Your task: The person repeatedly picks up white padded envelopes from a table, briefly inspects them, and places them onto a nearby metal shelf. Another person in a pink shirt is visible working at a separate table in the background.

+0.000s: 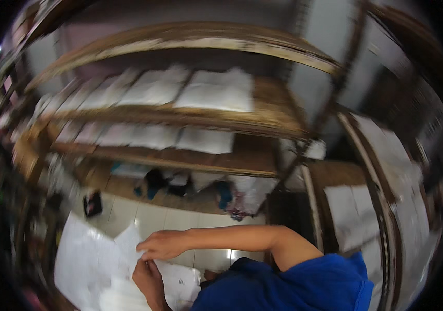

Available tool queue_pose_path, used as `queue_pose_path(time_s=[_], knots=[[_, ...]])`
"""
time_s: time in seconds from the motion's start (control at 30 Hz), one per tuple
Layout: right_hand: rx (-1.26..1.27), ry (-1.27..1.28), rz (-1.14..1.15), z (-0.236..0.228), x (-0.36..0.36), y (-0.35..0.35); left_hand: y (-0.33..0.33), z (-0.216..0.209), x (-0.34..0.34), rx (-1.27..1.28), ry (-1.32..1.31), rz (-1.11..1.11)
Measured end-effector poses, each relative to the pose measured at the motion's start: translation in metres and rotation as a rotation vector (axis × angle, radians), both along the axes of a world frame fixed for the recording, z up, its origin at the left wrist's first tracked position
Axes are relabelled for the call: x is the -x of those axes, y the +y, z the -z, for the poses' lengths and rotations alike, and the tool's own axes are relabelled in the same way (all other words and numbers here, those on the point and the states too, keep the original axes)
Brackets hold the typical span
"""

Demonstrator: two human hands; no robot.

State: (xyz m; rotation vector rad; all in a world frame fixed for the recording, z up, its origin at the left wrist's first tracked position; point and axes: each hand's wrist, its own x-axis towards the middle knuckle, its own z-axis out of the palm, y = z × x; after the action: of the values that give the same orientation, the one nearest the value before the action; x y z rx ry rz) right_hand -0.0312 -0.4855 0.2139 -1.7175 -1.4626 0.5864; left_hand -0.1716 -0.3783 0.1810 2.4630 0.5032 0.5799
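My right hand (163, 245) reaches leftward from the blue sleeve, its fingers pinched together at the edge of a white sheet (127, 239). Just below it, my left hand (149, 280) is closed, thumb and finger together against the same sheet's edge. Motion blur leaves it unclear exactly how much each hand grips. Under and around the hands lie more flat white sheets (84, 259), spread over the lower left; whether they are paper or thin plastic cannot be made out.
Ahead, wooden shelves (278, 103) carry rows of white stacks (216, 90). Dark bundles and bags (180, 182) sit beneath the lowest shelf on the tiled floor (154, 215), near a small black item (92, 203). At right stands another rack with white sheets (353, 215).
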Motion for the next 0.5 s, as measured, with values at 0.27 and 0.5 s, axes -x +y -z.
queue_pose_path(time_s=[0.27,0.5], knots=[[0.169,-0.304,0.249,-0.094,-0.029,-0.105,-0.091,-0.070,-0.024,0.007,-0.210,0.453],[0.253,-0.371,0.714,-0.257,-0.023,-0.300,-0.134,-0.051,-0.024,0.214,-0.448,0.647]])
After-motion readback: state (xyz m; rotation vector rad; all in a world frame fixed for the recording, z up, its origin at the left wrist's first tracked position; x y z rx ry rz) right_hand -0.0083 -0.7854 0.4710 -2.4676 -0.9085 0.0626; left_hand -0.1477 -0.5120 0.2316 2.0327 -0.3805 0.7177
